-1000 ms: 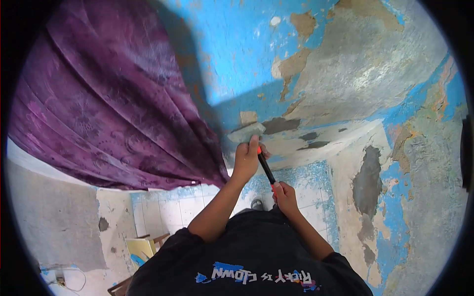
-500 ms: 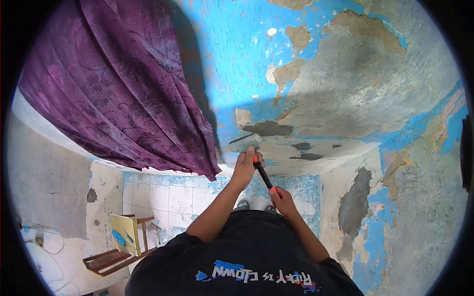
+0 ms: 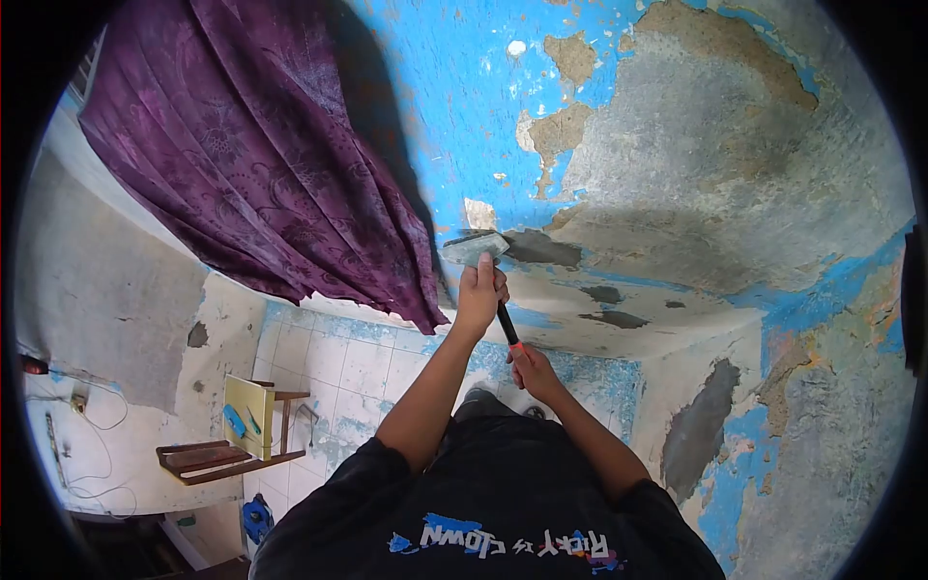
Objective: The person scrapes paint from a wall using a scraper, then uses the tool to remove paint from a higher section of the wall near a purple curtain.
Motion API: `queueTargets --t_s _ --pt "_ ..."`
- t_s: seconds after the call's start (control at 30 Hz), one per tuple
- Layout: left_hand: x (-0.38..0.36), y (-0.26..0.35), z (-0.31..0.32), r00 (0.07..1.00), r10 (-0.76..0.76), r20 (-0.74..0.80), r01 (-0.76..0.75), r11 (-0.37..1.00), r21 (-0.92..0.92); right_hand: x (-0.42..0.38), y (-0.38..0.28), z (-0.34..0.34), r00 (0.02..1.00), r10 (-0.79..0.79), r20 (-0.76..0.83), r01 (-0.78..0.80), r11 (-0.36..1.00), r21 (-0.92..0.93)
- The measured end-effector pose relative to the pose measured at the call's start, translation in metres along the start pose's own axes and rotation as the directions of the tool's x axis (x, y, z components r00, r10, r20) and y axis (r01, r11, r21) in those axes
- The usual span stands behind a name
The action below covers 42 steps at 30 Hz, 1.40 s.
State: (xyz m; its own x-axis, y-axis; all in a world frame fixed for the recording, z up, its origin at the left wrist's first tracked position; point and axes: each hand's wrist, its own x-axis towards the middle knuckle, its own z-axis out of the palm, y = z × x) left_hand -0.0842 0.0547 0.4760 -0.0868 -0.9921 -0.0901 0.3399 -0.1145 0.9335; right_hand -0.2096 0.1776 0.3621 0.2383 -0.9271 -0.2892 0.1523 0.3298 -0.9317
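A wall scraper with a wide grey blade [image 3: 476, 248] and a black and red handle [image 3: 507, 325] is held in both hands. My left hand [image 3: 478, 298] is closed around the neck, its thumb along the back of the blade. Lower down, my right hand [image 3: 532, 371] wraps the handle's red end. The blade's edge is against the blue painted wall [image 3: 454, 135], just below a pale bare spot [image 3: 479, 214] and beside a dark grey patch [image 3: 543, 248].
A purple curtain [image 3: 242, 145] hangs at the left, close to the blade. Behind it stands a wooden chair [image 3: 253, 416] with small blue items on its seat. Paint flakes litter the tiled floor [image 3: 362, 372]. Cables [image 3: 101, 411] run along the left wall.
The scraper and both hands have moved up the wall, and the blade now sits nearer the pale bare spot. The view has shifted, with a foot now further forward.
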Motion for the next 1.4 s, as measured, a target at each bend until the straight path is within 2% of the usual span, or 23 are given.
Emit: queueTargets --t_s 0.17,0.23,0.33,0.4,0.53,0.63,0.73,0.83,0.93,1.03,1.13,1.4 --pt "0.007 0.001 0.000 0.996 0.045 0.083 -0.053 0.995 0.089 0.007 0.008 0.003 0.998 -0.035 -0.044 0.037 0.998 0.042" --pt "0.006 0.003 -0.002 0.997 0.026 0.070 -0.031 0.996 0.084 0.008 0.004 0.008 0.997 -0.027 -0.068 0.032 0.997 0.076" --pt "0.007 0.005 -0.001 0.997 0.021 0.079 -0.023 0.999 0.028 0.013 0.010 0.008 0.993 -0.100 -0.066 0.101 0.995 0.024" --pt "0.008 0.007 -0.002 0.995 0.027 0.100 -0.026 1.000 -0.005 0.014 0.009 0.014 0.989 -0.083 -0.125 0.086 0.996 0.016" --pt "0.014 0.017 -0.012 0.978 0.074 0.196 -0.082 0.996 0.034 0.011 -0.010 0.031 0.978 -0.076 -0.193 0.077 0.997 -0.004" --pt "0.013 0.019 -0.020 0.969 0.039 0.244 -0.082 0.982 0.168 0.020 0.016 0.041 0.951 -0.179 -0.253 0.164 0.983 -0.080" --pt "0.016 0.025 -0.025 0.959 0.004 0.282 -0.057 0.982 0.181 0.021 0.010 0.055 0.942 -0.063 -0.331 0.061 0.998 -0.016" --pt "0.020 0.031 -0.027 0.949 0.070 0.306 -0.121 0.981 0.153 0.027 0.010 0.064 0.915 -0.139 -0.378 0.135 0.990 -0.037" --pt "0.018 0.029 -0.031 0.957 0.006 0.291 -0.067 0.978 0.198 0.025 0.014 0.082 0.906 -0.139 -0.399 0.148 0.989 -0.008" --pt "0.019 0.027 -0.039 0.949 -0.032 0.313 -0.009 0.992 0.127 0.022 0.019 0.092 0.896 -0.116 -0.430 0.119 0.993 -0.022" --pt "0.023 0.032 -0.043 0.935 -0.057 0.349 -0.005 0.985 0.173 0.026 0.017 0.094 0.881 -0.105 -0.462 0.119 0.993 0.002" --pt "0.029 0.031 -0.047 0.923 -0.079 0.377 0.023 0.988 0.152 0.033 0.032 0.107 0.865 -0.066 -0.498 0.125 0.989 0.085"
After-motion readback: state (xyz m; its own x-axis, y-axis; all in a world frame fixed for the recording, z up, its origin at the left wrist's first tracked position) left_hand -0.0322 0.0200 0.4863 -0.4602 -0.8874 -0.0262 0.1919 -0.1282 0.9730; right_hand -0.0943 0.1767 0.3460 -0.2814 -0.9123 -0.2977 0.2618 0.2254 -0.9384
